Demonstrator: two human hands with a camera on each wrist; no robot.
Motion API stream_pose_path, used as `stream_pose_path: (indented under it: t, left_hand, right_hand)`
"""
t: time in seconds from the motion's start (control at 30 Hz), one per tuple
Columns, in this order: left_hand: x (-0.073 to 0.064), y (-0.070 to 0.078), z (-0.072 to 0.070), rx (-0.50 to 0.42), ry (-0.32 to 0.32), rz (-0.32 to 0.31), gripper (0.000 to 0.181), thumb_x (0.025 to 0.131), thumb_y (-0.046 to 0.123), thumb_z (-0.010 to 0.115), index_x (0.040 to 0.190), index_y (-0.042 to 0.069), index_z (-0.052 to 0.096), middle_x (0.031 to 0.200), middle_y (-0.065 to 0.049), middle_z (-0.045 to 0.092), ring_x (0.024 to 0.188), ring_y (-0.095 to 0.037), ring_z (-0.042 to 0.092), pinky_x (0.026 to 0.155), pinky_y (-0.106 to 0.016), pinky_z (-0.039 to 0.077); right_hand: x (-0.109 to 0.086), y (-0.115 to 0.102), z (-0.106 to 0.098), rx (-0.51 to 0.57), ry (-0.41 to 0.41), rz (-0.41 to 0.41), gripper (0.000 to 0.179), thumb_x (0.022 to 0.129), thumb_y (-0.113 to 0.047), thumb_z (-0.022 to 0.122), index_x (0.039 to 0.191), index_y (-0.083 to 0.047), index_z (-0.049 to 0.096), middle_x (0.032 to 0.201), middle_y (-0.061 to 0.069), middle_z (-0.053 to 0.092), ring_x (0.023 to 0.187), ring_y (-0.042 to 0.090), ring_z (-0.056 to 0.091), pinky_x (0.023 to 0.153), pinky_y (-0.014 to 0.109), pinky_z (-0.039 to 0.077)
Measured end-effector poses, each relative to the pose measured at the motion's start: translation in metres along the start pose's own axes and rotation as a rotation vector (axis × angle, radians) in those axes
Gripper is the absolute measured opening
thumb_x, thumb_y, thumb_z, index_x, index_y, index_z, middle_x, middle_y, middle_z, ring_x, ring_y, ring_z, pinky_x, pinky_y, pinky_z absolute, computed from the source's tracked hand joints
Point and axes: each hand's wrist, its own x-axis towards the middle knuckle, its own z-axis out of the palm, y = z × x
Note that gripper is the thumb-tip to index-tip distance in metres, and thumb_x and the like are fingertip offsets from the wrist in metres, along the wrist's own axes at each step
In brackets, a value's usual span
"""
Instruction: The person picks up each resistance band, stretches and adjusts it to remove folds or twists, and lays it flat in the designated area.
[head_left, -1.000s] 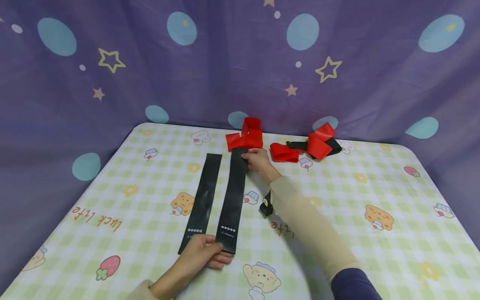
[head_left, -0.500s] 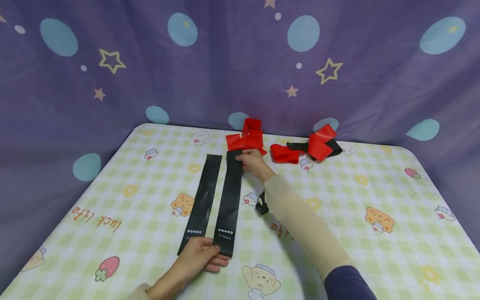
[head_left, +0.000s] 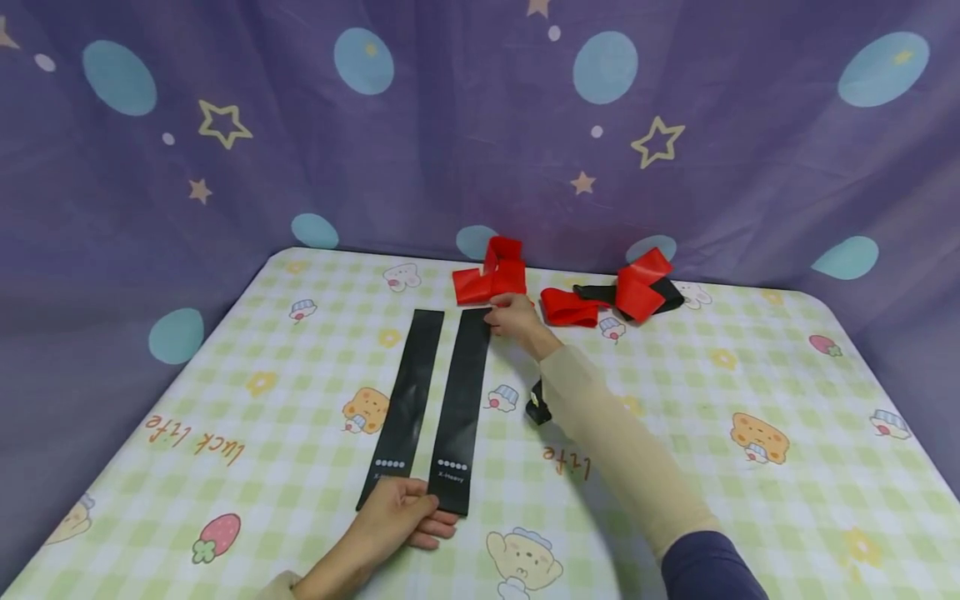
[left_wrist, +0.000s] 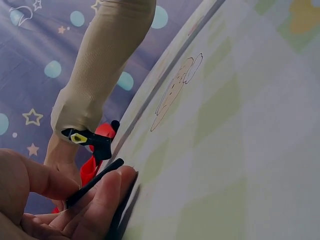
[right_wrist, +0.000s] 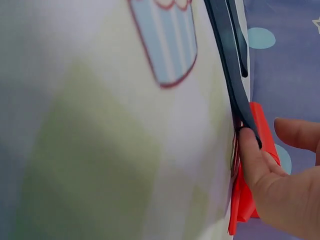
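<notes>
Two black loop resistance bands lie flattened side by side, their near ends printed with white dots and lettering. My left hand [head_left: 397, 512] pinches the near end of the right-hand band [head_left: 459, 400], thumb above and fingers beneath, as the left wrist view also shows. It partly covers the near end of the left-hand band [head_left: 408, 383]. My right hand [head_left: 517, 321] is at the far right corner of the right-hand band. In the right wrist view, one fingertip touches the end of this band [right_wrist: 230, 60], while another finger [right_wrist: 297, 134] stands apart from it.
A red band [head_left: 491, 282] lies crumpled just beyond the right hand. Right of it are another red band [head_left: 570, 307] and a red and black tangle [head_left: 643, 287]. A black strap [head_left: 536, 406] hangs by the right sleeve. A patterned cloth [head_left: 750, 358] covers the table before a purple curtain.
The far end of the right-hand band went left, then back right, and now lies flatter. My right hand moved with it; the left hand stayed nearly in place.
</notes>
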Motion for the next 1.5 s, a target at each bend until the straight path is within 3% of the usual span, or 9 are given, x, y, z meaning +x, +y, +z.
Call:
stream_pose_path:
  t: [0.17, 0.3, 0.47, 0.73, 0.87, 1.0, 1.23, 1.5]
  left_hand:
    - [-0.002, 0.000, 0.000, -0.012, 0.009, -0.013, 0.017, 0.092, 0.002, 0.048, 0.075, 0.003, 0.051, 0.090, -0.026, 0.070, 0.071, -0.015, 0.072, 0.058, -0.023, 0.057]
    - [-0.004, 0.000, -0.001, -0.005, 0.001, -0.028, 0.013, 0.092, 0.004, 0.048, 0.083, -0.003, 0.054, 0.089, -0.024, 0.071, 0.070, -0.015, 0.072, 0.059, -0.024, 0.057]
    - [-0.008, 0.001, -0.004, 0.019, -0.008, -0.047, 0.022, 0.092, 0.005, 0.047, 0.097, -0.014, 0.055, 0.083, -0.021, 0.072, 0.067, -0.015, 0.071, 0.057, -0.025, 0.057]
    - [-0.013, 0.000, -0.009, 0.059, -0.009, -0.089, 0.026, 0.092, 0.008, 0.046, 0.091, -0.012, 0.062, 0.078, -0.015, 0.072, 0.063, -0.013, 0.070, 0.055, -0.026, 0.057]
    - [-0.017, 0.005, -0.012, 0.107, 0.005, -0.102, 0.026, 0.092, 0.011, 0.047, 0.088, -0.010, 0.063, 0.073, -0.011, 0.072, 0.060, -0.011, 0.068, 0.053, -0.025, 0.056]
    - [-0.019, 0.010, -0.016, 0.159, 0.010, -0.113, 0.028, 0.093, 0.013, 0.047, 0.084, -0.007, 0.064, 0.069, -0.009, 0.071, 0.056, -0.010, 0.067, 0.050, -0.025, 0.055]
    - [-0.012, 0.025, -0.026, 0.212, 0.004, -0.013, 0.029, 0.094, 0.013, 0.046, 0.083, -0.007, 0.063, 0.069, -0.009, 0.070, 0.051, -0.009, 0.063, 0.044, -0.024, 0.051]
    - [0.008, 0.047, -0.029, 0.313, 0.081, 0.084, 0.024, 0.095, 0.011, 0.047, 0.094, -0.007, 0.062, 0.075, -0.007, 0.070, 0.057, -0.014, 0.065, 0.048, -0.030, 0.053]
  right_hand:
    - [-0.002, 0.000, 0.002, 0.024, -0.024, 0.001, 0.037, 0.090, 0.001, 0.056, 0.127, 0.006, 0.050, 0.121, 0.017, 0.052, 0.096, 0.023, 0.059, 0.097, 0.037, 0.049]
    - [-0.004, 0.000, 0.002, 0.022, -0.028, 0.011, 0.036, 0.091, 0.000, 0.056, 0.126, 0.005, 0.051, 0.125, 0.017, 0.052, 0.101, 0.025, 0.057, 0.099, 0.037, 0.048]
    - [-0.004, -0.001, 0.001, 0.013, -0.017, 0.023, 0.033, 0.090, -0.001, 0.057, 0.123, 0.004, 0.054, 0.122, 0.017, 0.055, 0.090, 0.020, 0.058, 0.096, 0.035, 0.050]
    - [-0.005, -0.001, -0.010, 0.024, -0.023, 0.004, 0.036, 0.089, 0.000, 0.058, 0.124, 0.007, 0.054, 0.108, 0.015, 0.059, 0.077, 0.016, 0.061, 0.086, 0.030, 0.055]
    - [-0.008, -0.003, -0.018, 0.013, -0.046, -0.018, 0.037, 0.091, -0.001, 0.056, 0.126, 0.008, 0.052, 0.116, 0.021, 0.060, 0.092, 0.025, 0.066, 0.094, 0.034, 0.050]
    - [-0.009, -0.005, -0.028, -0.004, -0.042, -0.016, 0.036, 0.093, -0.003, 0.054, 0.127, 0.007, 0.052, 0.122, 0.020, 0.057, 0.106, 0.029, 0.061, 0.100, 0.035, 0.047]
    - [-0.008, -0.005, -0.043, 0.020, -0.027, -0.034, 0.039, 0.092, -0.001, 0.053, 0.129, 0.009, 0.049, 0.116, 0.018, 0.055, 0.109, 0.033, 0.058, 0.102, 0.037, 0.046]
    - [-0.011, -0.006, -0.056, 0.004, -0.010, -0.043, 0.037, 0.092, -0.001, 0.052, 0.128, 0.009, 0.050, 0.103, 0.011, 0.055, 0.095, 0.025, 0.060, 0.101, 0.039, 0.046]
